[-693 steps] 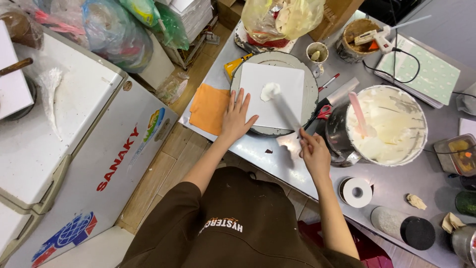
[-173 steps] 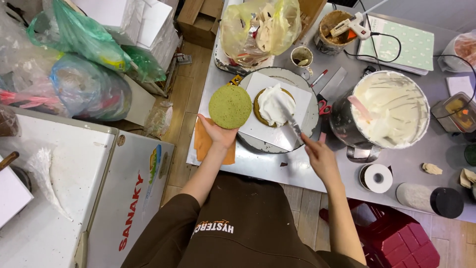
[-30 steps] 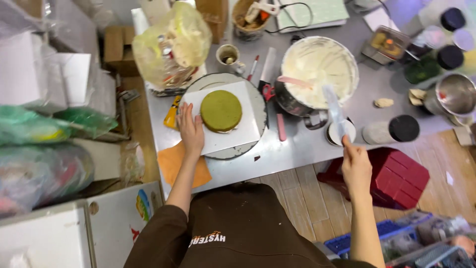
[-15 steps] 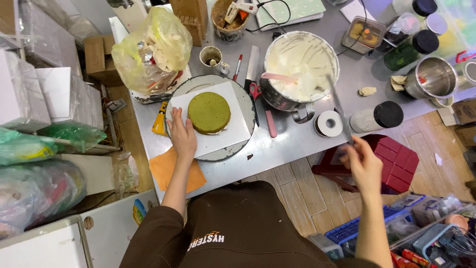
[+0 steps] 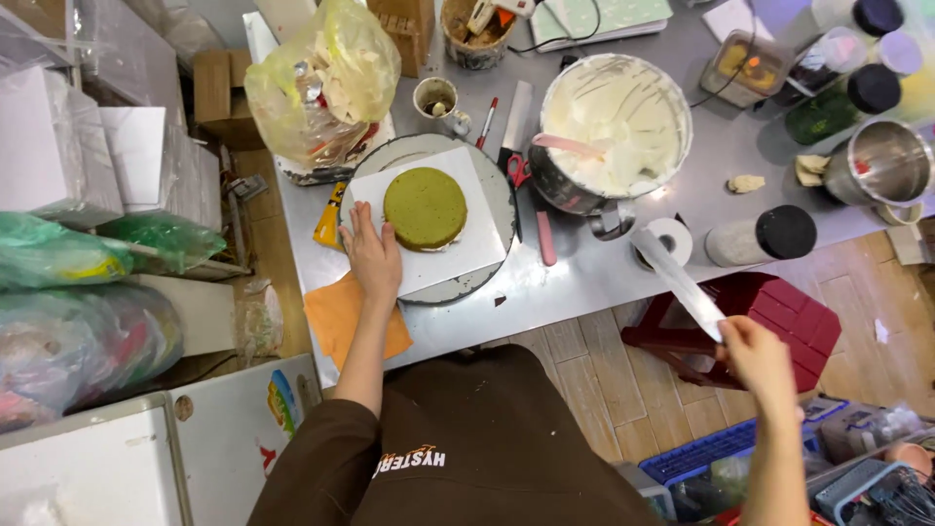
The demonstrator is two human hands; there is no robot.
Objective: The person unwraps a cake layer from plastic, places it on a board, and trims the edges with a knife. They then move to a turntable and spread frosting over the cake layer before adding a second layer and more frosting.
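A round green cake layer (image 5: 425, 207) lies on a white square board (image 5: 458, 255) set on a grey turntable (image 5: 499, 200). My left hand (image 5: 371, 255) rests flat on the board's left edge, just beside the cake. My right hand (image 5: 762, 359) is off the table to the right, over the floor, and grips a long palette knife (image 5: 678, 282) whose blade points up and left toward the table edge. A large metal bowl of white cream (image 5: 614, 125) with a pink spatula in it stands right of the turntable.
A yellow plastic bag (image 5: 321, 78) of scraps sits behind the turntable. An orange cloth (image 5: 343, 317) hangs at the table's front left. A tape roll (image 5: 669, 239), a black-lidded jar (image 5: 762, 236) and a steel cup (image 5: 884, 164) stand at right. A red stool (image 5: 769, 307) is below.
My right hand has drawn the palette knife back off the table toward my right side. My left hand stays on the board. The view has shifted right.
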